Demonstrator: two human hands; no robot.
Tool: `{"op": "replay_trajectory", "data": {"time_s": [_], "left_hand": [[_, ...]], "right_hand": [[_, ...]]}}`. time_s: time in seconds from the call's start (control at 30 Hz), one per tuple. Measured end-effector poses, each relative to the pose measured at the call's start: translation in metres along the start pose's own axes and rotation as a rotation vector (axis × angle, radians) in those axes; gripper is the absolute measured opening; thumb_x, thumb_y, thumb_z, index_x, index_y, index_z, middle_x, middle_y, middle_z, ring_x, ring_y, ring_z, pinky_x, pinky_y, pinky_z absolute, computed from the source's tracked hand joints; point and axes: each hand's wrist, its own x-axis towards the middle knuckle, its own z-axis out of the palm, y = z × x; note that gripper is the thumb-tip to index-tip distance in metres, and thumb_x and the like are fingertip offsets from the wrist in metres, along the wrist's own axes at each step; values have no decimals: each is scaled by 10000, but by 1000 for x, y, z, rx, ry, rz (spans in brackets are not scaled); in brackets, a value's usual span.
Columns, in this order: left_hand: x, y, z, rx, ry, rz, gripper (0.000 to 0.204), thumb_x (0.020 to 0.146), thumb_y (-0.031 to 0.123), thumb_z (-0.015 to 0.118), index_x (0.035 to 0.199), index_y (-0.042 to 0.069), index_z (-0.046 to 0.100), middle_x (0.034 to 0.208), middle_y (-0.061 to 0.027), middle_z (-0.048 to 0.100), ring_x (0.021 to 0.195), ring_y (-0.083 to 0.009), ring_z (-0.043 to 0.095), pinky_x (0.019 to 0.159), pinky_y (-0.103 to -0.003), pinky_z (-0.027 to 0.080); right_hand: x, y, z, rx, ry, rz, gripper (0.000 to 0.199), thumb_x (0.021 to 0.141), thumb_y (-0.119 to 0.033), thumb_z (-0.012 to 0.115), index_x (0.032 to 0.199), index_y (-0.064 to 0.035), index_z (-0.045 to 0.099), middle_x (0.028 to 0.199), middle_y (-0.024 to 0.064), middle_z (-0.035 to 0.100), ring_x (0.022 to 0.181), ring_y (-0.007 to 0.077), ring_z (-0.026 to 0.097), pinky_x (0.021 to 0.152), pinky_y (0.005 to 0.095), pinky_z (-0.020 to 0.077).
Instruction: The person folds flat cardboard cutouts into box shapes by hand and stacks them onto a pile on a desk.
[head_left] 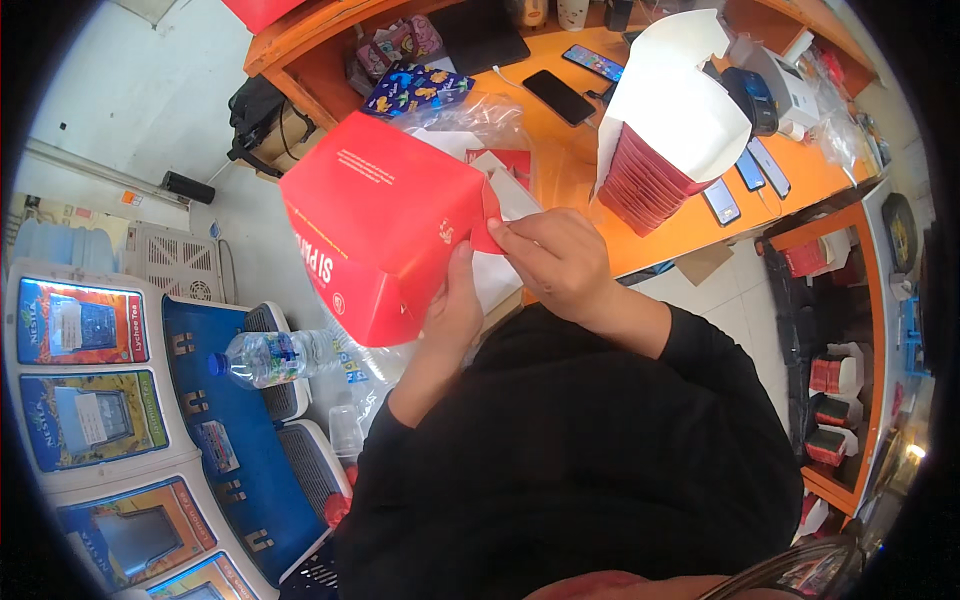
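A red cardboard food box with white print is held up in front of me, tilted, over the near left edge of the orange table. My left hand supports it from the near side, thumb pressed on the red panel and the other fingers hidden behind. With my right hand I pinch a small red flap at the box's right corner between thumb and fingers. Behind that corner, greyish-white cardboard and clear plastic wrapping show in part.
A stack of flat, nested red-and-white cartons stands on the orange table. Several phones, one a black phone, lie around it. At left, a drink dispenser has a water bottle lying across it. An orange shelf stands right.
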Motion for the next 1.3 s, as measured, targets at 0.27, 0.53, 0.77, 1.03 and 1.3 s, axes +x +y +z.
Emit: {"op": "replay_trajectory", "data": {"time_s": [0.27, 0.53, 0.77, 1.03, 1.3], "left_hand": [[3, 15, 9, 829, -293, 247, 302, 1039, 158, 538, 1294, 7, 595, 1303, -127, 618, 1216, -229, 562, 1028, -383, 436], [4, -3, -7, 528, -280, 38, 313, 1042, 173, 523, 1293, 0, 596, 1280, -138, 636, 1203, -224, 577, 1017, -343, 443], [1, 9, 11, 533, -322, 87, 177, 999, 66, 583, 1116, -27, 677, 1046, -94, 722, 993, -132, 664, 874, -282, 506], [21, 30, -19, 1002, -819, 274, 209, 864, -33, 536, 1022, 0, 669, 838, -200, 685, 900, -404, 655, 1127, -505, 357], [26, 55, -20, 730, -568, -127, 334, 878, -8, 578, 1199, 83, 580, 851, -118, 692, 880, -347, 657, 1032, -504, 386]], "right_hand": [[7, -16, -7, -6, -164, 120, 318, 777, -74, 665, 1092, -37, 698, 821, 46, 595, 690, 208, 619, 624, 323, 500], [-12, -15, -6, -37, -213, 94, 309, 783, -79, 693, 1089, -42, 703, 837, 48, 601, 687, 213, 621, 617, 329, 512], [-10, -19, -3, 366, -243, 361, 340, 796, 0, 721, 1132, -44, 706, 912, 69, 646, 827, 255, 633, 711, 332, 507], [44, -5, -29, 150, -52, 167, 245, 829, -153, 731, 1073, -140, 723, 1060, 27, 677, 1086, 280, 586, 991, 427, 387], [27, 33, -31, 874, -268, 486, 110, 762, -125, 812, 836, -85, 742, 796, 25, 676, 810, 172, 610, 880, 359, 415]]}}
